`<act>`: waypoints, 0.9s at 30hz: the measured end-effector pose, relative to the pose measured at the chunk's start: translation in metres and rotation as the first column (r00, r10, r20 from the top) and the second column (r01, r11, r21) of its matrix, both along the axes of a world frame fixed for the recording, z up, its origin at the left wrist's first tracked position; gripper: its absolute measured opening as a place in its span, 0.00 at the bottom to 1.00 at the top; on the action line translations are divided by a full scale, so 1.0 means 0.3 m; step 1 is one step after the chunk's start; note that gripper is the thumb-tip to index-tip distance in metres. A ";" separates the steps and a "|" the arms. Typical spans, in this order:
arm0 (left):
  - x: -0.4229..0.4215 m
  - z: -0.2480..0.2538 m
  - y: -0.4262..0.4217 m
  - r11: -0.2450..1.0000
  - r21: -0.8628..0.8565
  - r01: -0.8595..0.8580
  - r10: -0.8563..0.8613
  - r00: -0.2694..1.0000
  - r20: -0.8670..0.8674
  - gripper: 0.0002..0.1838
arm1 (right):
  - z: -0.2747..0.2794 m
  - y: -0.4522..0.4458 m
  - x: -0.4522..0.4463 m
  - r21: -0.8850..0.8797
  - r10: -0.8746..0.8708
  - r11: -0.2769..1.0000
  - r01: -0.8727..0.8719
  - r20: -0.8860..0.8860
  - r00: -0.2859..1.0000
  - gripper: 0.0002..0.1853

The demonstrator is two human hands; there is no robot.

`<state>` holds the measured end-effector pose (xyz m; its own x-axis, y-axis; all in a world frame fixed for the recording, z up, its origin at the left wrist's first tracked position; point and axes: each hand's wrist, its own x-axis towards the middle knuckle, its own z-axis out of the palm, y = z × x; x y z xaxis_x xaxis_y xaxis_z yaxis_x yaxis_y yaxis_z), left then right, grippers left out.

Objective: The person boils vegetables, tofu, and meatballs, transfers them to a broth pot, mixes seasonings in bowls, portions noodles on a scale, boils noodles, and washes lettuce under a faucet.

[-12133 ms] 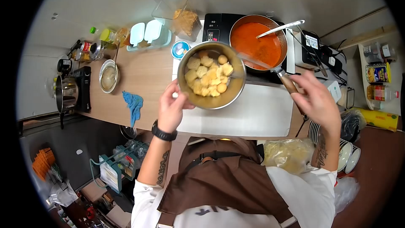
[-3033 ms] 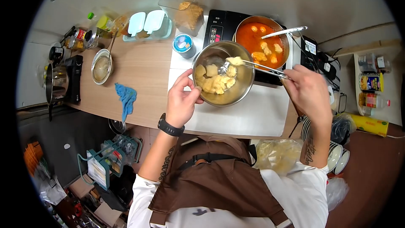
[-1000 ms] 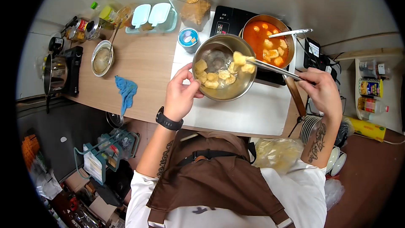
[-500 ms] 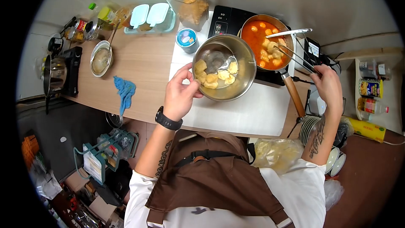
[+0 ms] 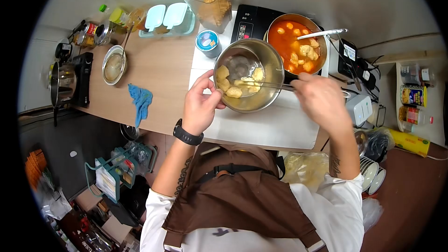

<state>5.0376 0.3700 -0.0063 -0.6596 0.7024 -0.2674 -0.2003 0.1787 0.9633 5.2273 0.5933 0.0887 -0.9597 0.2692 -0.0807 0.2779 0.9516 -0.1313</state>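
My left hand grips the near left rim of a tilted steel bowl, thumb over the edge. Pale yellow chunks of food lie in the bowl. My right hand, blurred by motion, is closed around metal tongs, whose tips reach into the bowl among the chunks. Just beyond, a pan holds red soup with round pieces and pale chunks in it. A metal spoon or ladle handle rests across the pan's rim. My right hand covers the pan's handle.
The pan stands on a black induction cooker. A blue-lidded tub, a clear bin of brown food and light-blue lidded boxes line the back. Leftward are a blue cloth, a white bowl and another black cooker.
My right hand has moved left and down from beside the pan, bringing the tongs out of the soup and into the steel bowl. My left hand and the bowl stay nearly still.
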 end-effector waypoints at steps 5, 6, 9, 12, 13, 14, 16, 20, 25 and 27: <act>-0.015 -0.023 -0.044 0.999 0.016 -0.030 0.029 0.997 0.076 0.07 | 0.158 0.082 0.127 -0.221 -0.352 0.918 0.331 -0.067 0.933 0.08; -0.024 -0.032 -0.058 0.999 0.021 -0.027 0.025 0.995 0.092 0.07 | 0.167 0.108 0.153 -0.097 -0.392 0.918 0.386 -0.055 0.918 0.09; -0.024 -0.039 -0.100 0.996 0.039 -0.074 0.069 0.991 0.116 0.06 | 0.094 0.201 0.224 0.011 -0.477 0.878 0.479 -0.071 0.876 0.09; -0.038 -0.038 -0.176 0.993 -0.039 -0.109 0.115 0.970 0.213 0.04 | -0.006 0.247 0.257 0.088 -0.541 0.838 0.539 0.010 0.841 0.14; -0.048 -0.024 -0.202 0.990 -0.068 -0.124 0.137 0.960 0.244 0.03 | -0.038 0.255 0.263 0.114 -0.544 0.834 0.539 0.008 0.839 0.15; -0.052 -0.008 -0.231 0.985 -0.089 -0.151 0.169 0.950 0.261 0.02 | -0.060 0.253 0.285 0.157 -0.500 0.849 0.505 -0.074 0.863 0.18; -0.079 -0.024 -0.332 0.966 -0.117 -0.231 0.256 0.924 0.284 0.02 | -0.043 0.238 0.283 -0.014 -0.575 0.818 0.575 -0.065 0.816 0.20; -0.128 -0.043 -0.475 0.882 -0.144 -0.448 0.470 0.837 0.278 0.02 | -0.051 0.166 0.298 -0.312 -0.604 0.788 0.530 -0.225 0.765 0.20; -0.236 -0.169 -0.594 0.768 -0.061 -0.637 0.629 0.734 0.255 0.03 | -0.103 0.076 0.276 -0.470 -0.608 0.754 0.459 -0.234 0.758 0.21; -0.278 -0.186 -0.650 0.702 -0.036 -0.711 0.696 0.675 0.244 0.03 | -0.122 0.051 0.270 -0.467 -0.602 0.748 0.471 -0.181 0.778 0.21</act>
